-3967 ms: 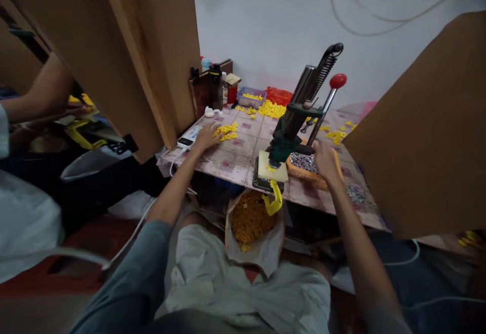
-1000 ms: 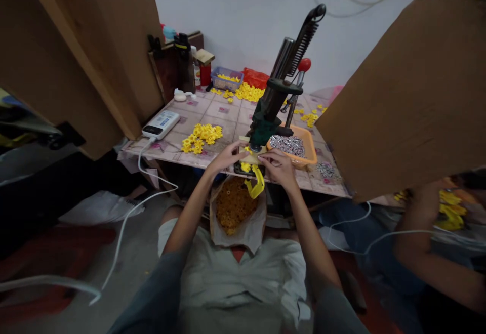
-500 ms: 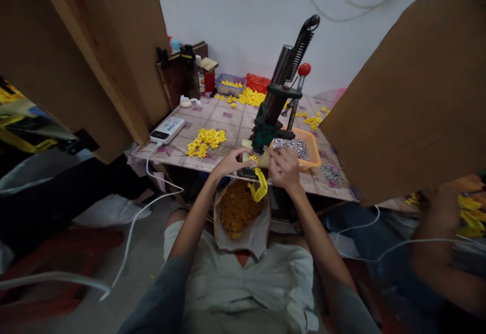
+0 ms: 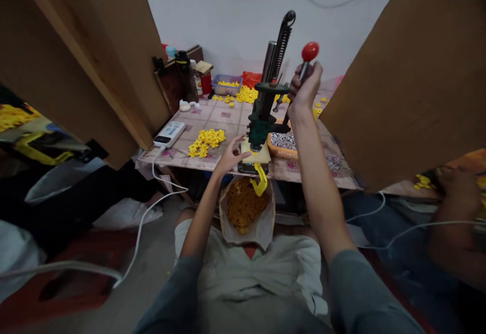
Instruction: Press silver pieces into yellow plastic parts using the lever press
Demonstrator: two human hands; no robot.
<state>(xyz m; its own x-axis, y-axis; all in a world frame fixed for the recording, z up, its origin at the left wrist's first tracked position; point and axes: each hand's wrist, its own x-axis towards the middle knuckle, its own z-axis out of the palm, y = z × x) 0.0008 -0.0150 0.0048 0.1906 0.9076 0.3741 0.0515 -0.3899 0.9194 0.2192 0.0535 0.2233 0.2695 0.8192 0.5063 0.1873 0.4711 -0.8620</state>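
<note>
A green-black hand press (image 4: 261,121) stands at the table's front edge. My right hand (image 4: 307,93) is wrapped round its lever, just below the red knob (image 4: 310,51). Beside the press head is my left hand (image 4: 230,159), thumb and fingers apart, the thumb tip close to a small yellow flower-shaped piece (image 4: 254,153) under the punch. Whether the thumb touches that piece, I cannot tell. A yellow curved bracket (image 4: 260,181) sticks out from the press base toward me. Below hangs an open bag (image 4: 266,222) with many yellow pieces in it.
Yellow pieces (image 4: 207,141) lie in a pile to the left, near a white power bank (image 4: 169,134) with a cable. An orange tray (image 4: 283,153) of small metal parts sits right of the press. Cardboard panels (image 4: 410,81) flank the table. Another person's arm (image 4: 455,207) shows at right.
My right hand has left the press base and moved up and right onto the lever. The left hand has stayed beside the press, with its fingers slightly farther from the yellow piece.
</note>
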